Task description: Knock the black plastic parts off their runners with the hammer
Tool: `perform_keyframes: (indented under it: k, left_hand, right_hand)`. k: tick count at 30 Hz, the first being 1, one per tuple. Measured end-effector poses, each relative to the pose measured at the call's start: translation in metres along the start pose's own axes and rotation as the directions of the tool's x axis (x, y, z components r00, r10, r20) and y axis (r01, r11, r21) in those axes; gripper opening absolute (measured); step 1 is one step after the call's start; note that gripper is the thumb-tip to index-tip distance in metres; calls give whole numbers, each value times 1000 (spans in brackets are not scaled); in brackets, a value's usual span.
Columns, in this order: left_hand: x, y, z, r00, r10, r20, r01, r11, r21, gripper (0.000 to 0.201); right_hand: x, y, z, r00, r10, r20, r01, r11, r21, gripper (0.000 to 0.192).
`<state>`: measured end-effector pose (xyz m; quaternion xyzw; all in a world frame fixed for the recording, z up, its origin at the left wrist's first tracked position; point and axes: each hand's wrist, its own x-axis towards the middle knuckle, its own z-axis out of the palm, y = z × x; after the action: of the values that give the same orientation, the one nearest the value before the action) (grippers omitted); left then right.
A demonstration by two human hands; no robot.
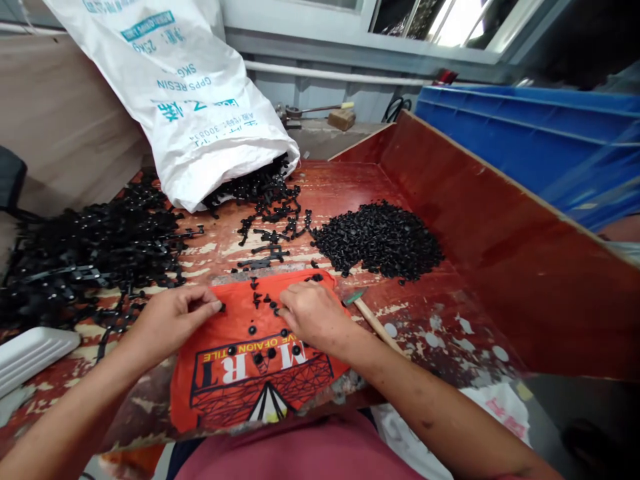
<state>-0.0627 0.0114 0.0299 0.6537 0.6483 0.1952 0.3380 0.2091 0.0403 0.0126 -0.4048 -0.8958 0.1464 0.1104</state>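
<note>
Worn red surface under a window | white sack lying tipped, spilling black parts | left hand grip pinching a small black piece over orange cloth | right hand fingers together, pressing among loose pieces | sorted pile sitting apart.

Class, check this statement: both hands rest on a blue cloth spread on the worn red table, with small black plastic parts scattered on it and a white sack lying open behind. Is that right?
Not quite. The cloth is orange, not blue, as the head view shows. The rest holds: the left hand and right hand rest on it among small black parts, on the worn red table, with the white sack lying open behind.
</note>
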Motion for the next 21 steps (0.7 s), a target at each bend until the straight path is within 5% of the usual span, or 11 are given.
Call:
perform_keyframes:
  k: [5, 12, 17, 21]
  left_hand:
    - [-13, -19, 13, 987, -42, 154, 53, 996, -67, 33]
    - [-7, -7, 21, 989, -39, 144, -18, 927, 376, 22]
    - [3, 13, 19, 986, 111, 123, -152, 905, 398, 16]
    - [22, 28, 39, 959, 254, 127, -282, 904, 322, 12]
  right_hand:
    - [4, -2, 1, 994, 104, -45, -98, 989, 107, 27]
    - [-15, -29, 11, 998, -2, -62, 18, 965, 260, 19]
    - [-20, -33, 24, 994, 29, -104, -6, 976, 217, 19]
    - [-13, -22, 13, 997, 8, -77, 9, 976, 217, 13]
